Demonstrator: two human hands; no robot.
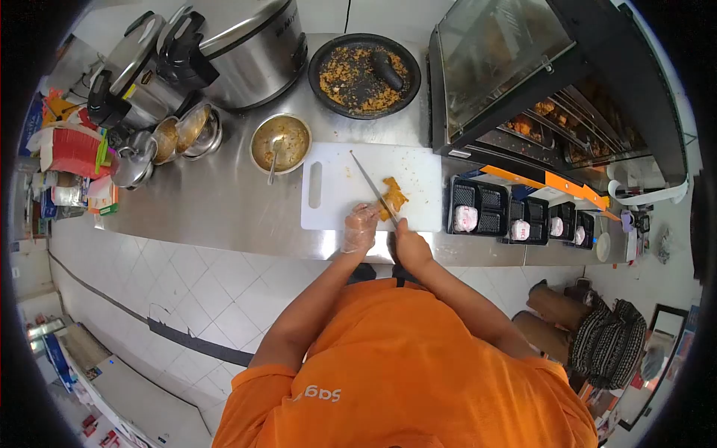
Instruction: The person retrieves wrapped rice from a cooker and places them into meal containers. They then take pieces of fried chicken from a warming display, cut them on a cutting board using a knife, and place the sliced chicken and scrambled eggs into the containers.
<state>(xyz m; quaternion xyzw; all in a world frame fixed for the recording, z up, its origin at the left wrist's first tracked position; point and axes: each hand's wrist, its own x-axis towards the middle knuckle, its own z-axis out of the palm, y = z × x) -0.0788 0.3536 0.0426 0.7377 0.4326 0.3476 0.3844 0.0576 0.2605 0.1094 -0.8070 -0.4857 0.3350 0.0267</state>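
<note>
On the white cutting board (328,216) lies a golden-brown piece of fried chicken (393,196). My right hand (411,245) is bare and wrapped round the handle of a knife (367,177). The long blade points up and left, across the chicken. My left hand (360,226), in a clear plastic glove, has its fingers curled against the chicken's lower left edge, left of the blade. Small crumbs dot the board. The exact contact of the left fingertips is hard to make out.
A black mortar (347,108) with orange-brown crumbs and a pestle (387,69) stands behind the board. To the left are a steel bowl (261,157) with a spoon and large pots (254,67). Black compartment trays (493,198) and a glass food cabinet (504,56) stand right. Another person (605,340) is at right.
</note>
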